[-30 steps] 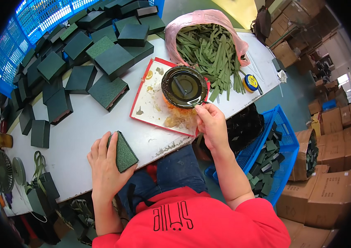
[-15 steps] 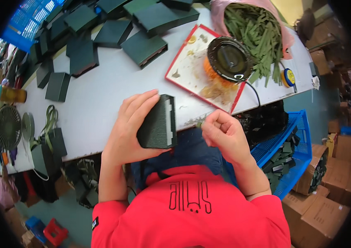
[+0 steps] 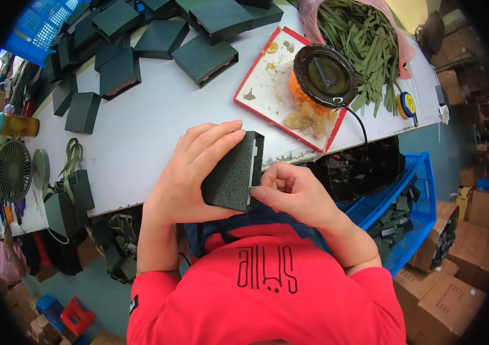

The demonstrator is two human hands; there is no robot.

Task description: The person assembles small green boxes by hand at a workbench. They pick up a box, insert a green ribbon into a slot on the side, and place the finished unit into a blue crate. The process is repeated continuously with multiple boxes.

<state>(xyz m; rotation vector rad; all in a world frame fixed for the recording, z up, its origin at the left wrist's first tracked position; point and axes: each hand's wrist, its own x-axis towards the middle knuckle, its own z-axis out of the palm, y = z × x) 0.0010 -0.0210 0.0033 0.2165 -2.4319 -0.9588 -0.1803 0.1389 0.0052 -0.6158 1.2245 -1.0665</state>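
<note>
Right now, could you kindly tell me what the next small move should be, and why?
Perhaps press gently inward with the right hand, as its thumb tip sits at the pale edge of the green box, which the left hand holds.

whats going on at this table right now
The left hand grips a dark green box, and the right hand is close against its side; whether that hand holds anything is unclear. Beyond, a round black pot stands on a red-edged board, beside a pink bag of green strips.
</note>
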